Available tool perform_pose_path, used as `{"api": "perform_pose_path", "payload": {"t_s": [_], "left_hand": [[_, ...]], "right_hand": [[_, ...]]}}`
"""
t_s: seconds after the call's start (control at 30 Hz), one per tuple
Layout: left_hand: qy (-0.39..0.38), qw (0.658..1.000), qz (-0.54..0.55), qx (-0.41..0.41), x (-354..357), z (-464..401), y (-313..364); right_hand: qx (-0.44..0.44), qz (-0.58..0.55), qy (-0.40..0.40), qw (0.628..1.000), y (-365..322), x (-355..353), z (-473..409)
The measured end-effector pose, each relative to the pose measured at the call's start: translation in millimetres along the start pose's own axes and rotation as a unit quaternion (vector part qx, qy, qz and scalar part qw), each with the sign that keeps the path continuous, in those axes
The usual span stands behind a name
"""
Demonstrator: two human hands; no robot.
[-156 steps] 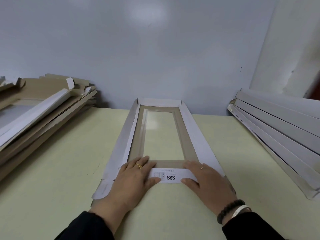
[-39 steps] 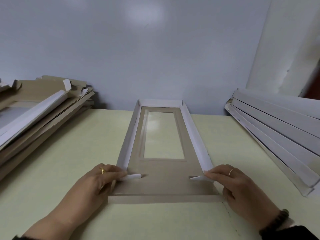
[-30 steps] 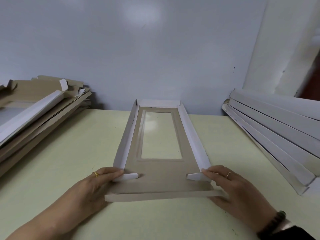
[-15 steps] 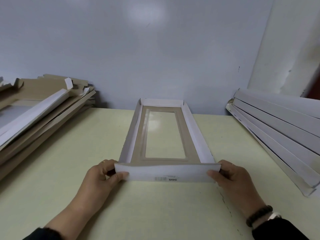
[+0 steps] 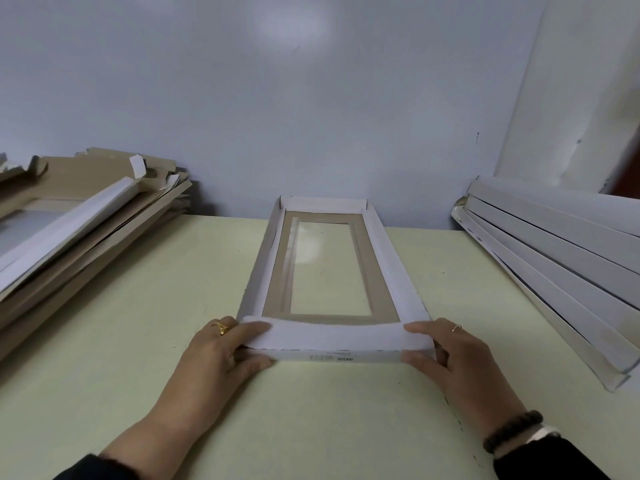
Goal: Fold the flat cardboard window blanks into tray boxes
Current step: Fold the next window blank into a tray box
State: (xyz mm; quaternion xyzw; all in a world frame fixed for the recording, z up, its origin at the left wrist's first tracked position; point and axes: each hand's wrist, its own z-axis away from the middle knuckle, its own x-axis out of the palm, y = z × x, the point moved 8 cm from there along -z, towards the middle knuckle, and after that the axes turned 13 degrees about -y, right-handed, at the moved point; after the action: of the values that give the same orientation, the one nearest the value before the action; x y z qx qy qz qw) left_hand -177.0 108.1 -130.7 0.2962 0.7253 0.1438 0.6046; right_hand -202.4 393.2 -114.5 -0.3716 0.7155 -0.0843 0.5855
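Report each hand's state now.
Left hand: pinching the near white end flap of the cardboard window tray.
Right hand: pinching that flap's other corner.

Tray box (image 5: 332, 271) lying mid-surface (image 5: 138, 323); flat blanks (image 5: 79, 216) stacking at left; folded boxes (image 5: 554, 258) leaning at right; wall (image 5: 311, 98) standing behind.

Pale green table (image 5: 104, 341) against a blue-grey wall (image 5: 311, 98)

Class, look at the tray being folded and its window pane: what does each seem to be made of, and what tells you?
Tray: thin cardboard, matte white on one face, raw brown on the other; the near wall bows slightly between the hands.
Window pane: probably clear plastic film; glossy glare, table visible through it.
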Motion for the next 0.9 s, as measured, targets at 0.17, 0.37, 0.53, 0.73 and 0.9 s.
{"api": "perform_pose_path", "payload": {"t_s": [0.17,0.37,0.53,0.73,0.9], "left_hand": [[0.006,0.999,-0.029,0.013,-1,0,3],[-0.002,0.999,-0.042,0.023,-3,1,6],[0.049,0.970,-0.233,0.054,-6,2,32],[-0.025,0.946,-0.276,0.166,40,-3,76],[-0.019,0.953,-0.253,0.166,37,-4,79]], "right_hand": [[0.003,0.057,-0.044,0.997,1,10,1],[-0.039,0.192,-0.016,0.981,-16,5,-1],[-0.114,0.280,-0.002,0.953,-40,14,1],[-0.180,0.271,-0.052,0.944,-71,45,1],[-0.135,0.111,-0.147,0.974,-47,44,-5]]}}
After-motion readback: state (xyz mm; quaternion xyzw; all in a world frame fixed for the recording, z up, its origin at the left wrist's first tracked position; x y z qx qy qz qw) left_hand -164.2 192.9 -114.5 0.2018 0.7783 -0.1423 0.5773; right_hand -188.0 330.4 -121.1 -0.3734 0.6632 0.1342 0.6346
